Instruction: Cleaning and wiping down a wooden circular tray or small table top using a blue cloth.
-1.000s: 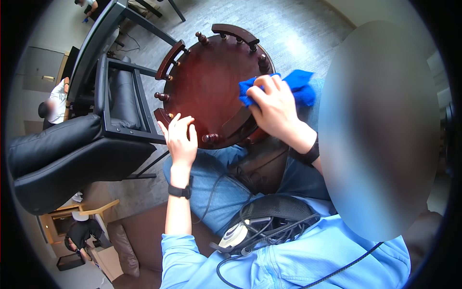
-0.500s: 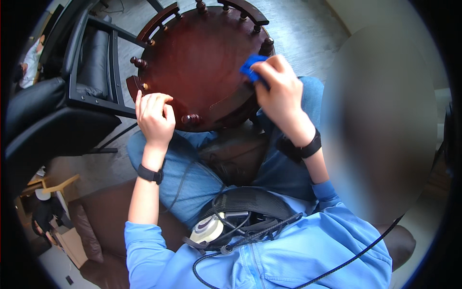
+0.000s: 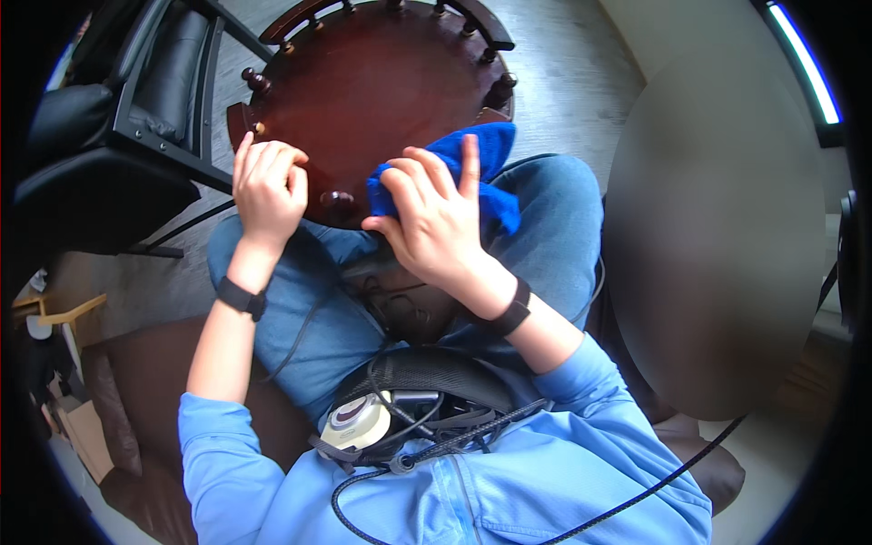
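Note:
A round dark red-brown wooden table (image 3: 372, 100) with a low railing on turned posts stands in front of my knees. My left hand (image 3: 272, 186) lies over the left near part of its rail (image 3: 240, 123), fingers curled and the index finger stretched along it. My right hand (image 3: 427, 213) holds a blue cloth (image 3: 490, 150) over the near right rim, thumb and index finger held out from the others. Part of the cloth hangs down toward my right knee. The rail beneath both hands is mostly hidden.
Black padded chairs (image 3: 168, 73) with dark frames stand close on the left. I sit cross-legged on a brown leather seat (image 3: 163, 363). A black pouch (image 3: 422, 377) with cables and a pale device (image 3: 357, 422) lies at my waist. A blurred oval covers the right side.
My right hand has moved left and toward me with the cloth, which is now spread wider over the near rim. My left hand stays on the rail while the whole view shifts slightly.

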{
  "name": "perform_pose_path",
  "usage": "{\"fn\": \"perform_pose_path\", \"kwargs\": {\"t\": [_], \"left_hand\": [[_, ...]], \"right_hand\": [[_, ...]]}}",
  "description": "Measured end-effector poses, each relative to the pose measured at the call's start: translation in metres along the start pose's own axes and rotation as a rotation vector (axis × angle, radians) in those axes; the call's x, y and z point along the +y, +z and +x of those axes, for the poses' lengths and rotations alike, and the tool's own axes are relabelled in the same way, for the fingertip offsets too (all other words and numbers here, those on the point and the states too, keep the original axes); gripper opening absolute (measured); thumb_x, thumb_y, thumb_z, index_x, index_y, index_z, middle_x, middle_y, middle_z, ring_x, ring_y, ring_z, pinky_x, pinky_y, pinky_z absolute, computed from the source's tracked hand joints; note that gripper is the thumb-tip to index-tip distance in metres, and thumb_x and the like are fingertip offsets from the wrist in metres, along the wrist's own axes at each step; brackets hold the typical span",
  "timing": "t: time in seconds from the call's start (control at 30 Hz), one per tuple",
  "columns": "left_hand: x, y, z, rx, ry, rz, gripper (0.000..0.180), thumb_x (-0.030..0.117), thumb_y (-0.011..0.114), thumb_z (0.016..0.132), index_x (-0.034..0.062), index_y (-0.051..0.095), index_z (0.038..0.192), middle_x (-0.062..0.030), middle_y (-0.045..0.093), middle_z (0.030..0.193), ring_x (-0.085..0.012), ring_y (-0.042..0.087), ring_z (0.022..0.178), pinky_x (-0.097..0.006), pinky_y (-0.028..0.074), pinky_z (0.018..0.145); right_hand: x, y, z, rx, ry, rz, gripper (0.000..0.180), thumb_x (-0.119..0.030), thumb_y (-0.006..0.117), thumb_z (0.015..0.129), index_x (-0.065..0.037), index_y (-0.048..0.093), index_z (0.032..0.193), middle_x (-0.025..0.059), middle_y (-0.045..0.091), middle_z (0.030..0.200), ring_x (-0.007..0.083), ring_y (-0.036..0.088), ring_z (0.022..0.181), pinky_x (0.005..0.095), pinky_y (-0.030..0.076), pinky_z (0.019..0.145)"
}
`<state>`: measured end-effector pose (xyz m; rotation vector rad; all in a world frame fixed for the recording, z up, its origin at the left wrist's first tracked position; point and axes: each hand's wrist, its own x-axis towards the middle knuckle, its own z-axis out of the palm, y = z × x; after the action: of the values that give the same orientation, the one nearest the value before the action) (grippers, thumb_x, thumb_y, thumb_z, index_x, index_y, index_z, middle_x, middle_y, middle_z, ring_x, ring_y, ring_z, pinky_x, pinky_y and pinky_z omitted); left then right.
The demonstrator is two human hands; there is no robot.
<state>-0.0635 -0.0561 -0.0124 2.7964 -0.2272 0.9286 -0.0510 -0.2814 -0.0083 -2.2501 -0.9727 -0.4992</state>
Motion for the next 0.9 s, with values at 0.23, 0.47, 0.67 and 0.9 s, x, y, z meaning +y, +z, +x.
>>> {"fn": "perform_pose_path", "kwargs": {"t": [0.23,0.47,0.67,0.9], "left_hand": [[-0.009,-0.004,0.001,-0.031,0.072,-0.022,0.006,0.001,0.056,0.070,0.0064,0.058,0.069,-0.0058,0.056,0.070,-0.0238,0.057,0.073,-0.044,0.041,0.104],[-0.021,0.002,0.008,0.054,0.070,-0.083,0.009,-0.002,0.052,0.068,0.0054,0.055,0.064,-0.0068,0.053,0.064,-0.0249,0.056,0.067,-0.044,0.042,0.104],[-0.076,0.010,0.034,0.094,0.045,-0.044,0.010,0.003,0.051,0.075,0.0022,0.054,0.065,-0.0094,0.053,0.064,-0.0266,0.057,0.067,-0.042,0.043,0.102],[-0.134,0.021,0.073,0.098,-0.025,-0.086,0.013,0.004,0.052,0.078,0.0009,0.054,0.065,-0.0103,0.056,0.063,-0.0285,0.060,0.066,-0.043,0.045,0.099]], "right_hand": [[0.044,-0.007,0.028,0.173,-0.220,0.007,0.027,-0.032,0.073,0.073,-0.010,0.060,0.081,0.0053,0.060,0.073,0.0245,0.060,0.073,0.0375,0.046,0.079],[0.094,-0.019,0.067,0.012,-0.174,0.013,0.028,-0.036,0.064,0.087,-0.010,0.061,0.078,0.0079,0.062,0.062,0.0256,0.062,0.062,0.0351,0.046,0.066],[0.078,0.001,0.116,0.042,-0.089,-0.068,0.034,-0.040,0.060,0.089,-0.010,0.060,0.073,0.0137,0.061,0.058,0.0333,0.063,0.059,0.0419,0.049,0.058],[0.085,0.018,0.182,0.208,0.144,0.153,0.036,-0.045,0.055,0.091,-0.010,0.062,0.083,0.0164,0.066,0.075,0.0392,0.064,0.074,0.0459,0.049,0.067]]}}
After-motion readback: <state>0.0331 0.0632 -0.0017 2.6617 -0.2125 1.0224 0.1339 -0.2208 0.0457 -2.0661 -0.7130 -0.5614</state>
